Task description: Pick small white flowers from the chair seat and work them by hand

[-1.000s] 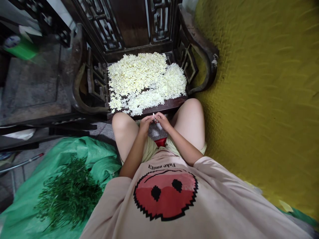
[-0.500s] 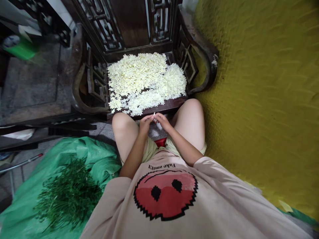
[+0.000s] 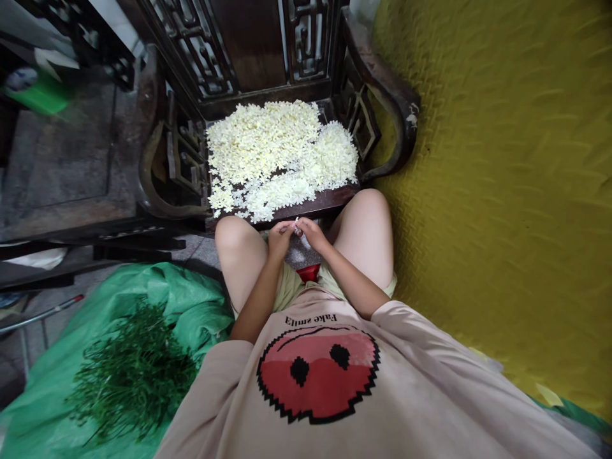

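My left hand and my right hand meet between the knees, just in front of a wooden seat. Their fingertips are pinched together around a small white flower, which is mostly covered by the fingers. Both hands are closed. Beyond them, many loose pale yellow and white flowers lie spread over the seat of a dark carved armchair, reaching almost to its front edge.
To the left, a heap of green stems rests on a green plastic sheet. A dark wooden table with a green container stands beyond. A yellow textured surface rises on the right. Something red shows between the thighs.
Both hands stay together in the same place. Only the fingers have shifted slightly around the small white flower. The flowers on the seat look the same.
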{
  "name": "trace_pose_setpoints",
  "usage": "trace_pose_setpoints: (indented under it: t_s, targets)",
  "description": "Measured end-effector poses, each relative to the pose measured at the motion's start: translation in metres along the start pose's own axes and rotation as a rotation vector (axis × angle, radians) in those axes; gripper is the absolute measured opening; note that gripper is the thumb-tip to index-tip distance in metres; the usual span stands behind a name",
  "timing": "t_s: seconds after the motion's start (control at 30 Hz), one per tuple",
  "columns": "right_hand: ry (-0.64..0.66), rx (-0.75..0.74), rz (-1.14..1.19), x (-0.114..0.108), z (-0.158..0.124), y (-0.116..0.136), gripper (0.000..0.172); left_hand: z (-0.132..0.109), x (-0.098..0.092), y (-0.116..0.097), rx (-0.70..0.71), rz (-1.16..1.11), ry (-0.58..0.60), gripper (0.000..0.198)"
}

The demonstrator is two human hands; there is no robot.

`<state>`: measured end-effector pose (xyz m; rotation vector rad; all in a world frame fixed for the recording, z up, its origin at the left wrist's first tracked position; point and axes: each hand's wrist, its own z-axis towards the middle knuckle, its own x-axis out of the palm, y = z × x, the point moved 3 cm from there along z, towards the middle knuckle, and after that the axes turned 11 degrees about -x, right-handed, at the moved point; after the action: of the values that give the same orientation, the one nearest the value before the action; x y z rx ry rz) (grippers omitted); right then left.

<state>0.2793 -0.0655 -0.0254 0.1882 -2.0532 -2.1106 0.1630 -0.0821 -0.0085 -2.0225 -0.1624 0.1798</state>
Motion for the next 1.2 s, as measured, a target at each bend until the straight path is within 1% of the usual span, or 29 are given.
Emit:
trace_pose_setpoints:
  t_s: [0.33,0.5,0.57,0.77,0.9,1.0,1.07,1.2]
  targets:
    - [0.004,0.01,0.066,0.0013,0.0019,-0.0017,0.026,0.0007,-0.0007,0.0015,-0.002,-0.024,-0.004,0.024]
    - [0.009,0.01,0.038,0.0014,0.0023,0.0005,0.027,0.0026,-0.0005,0.0033,0.017,-0.026,0.0,0.021]
    - [0.011,-0.002,0.022,0.0013,0.0017,0.0017,0.028,0.0033,-0.0011,0.0035,0.024,-0.005,-0.011,0.02]
    - [-0.01,0.001,-0.016,-0.0002,-0.0011,-0.0026,0.028,0.0067,-0.0058,0.0055,0.031,0.1,-0.106,0.016]
    - [-0.016,0.016,0.009,-0.0003,-0.0004,-0.0076,0.032,0.0053,-0.0051,0.0044,0.058,0.135,-0.104,0.016]
    - [-0.012,0.031,-0.014,0.0004,0.0004,-0.0075,0.034,0.0017,-0.0046,0.001,0.114,0.19,-0.116,0.018]
    - [-0.014,0.017,-0.048,0.0007,0.0008,-0.0056,0.033,-0.0007,-0.0046,-0.0012,0.146,0.227,-0.125,0.019]
    - [-0.006,-0.004,-0.064,0.0006,0.0012,-0.0046,0.032,-0.0032,-0.0041,-0.003,0.167,0.254,-0.111,0.019]
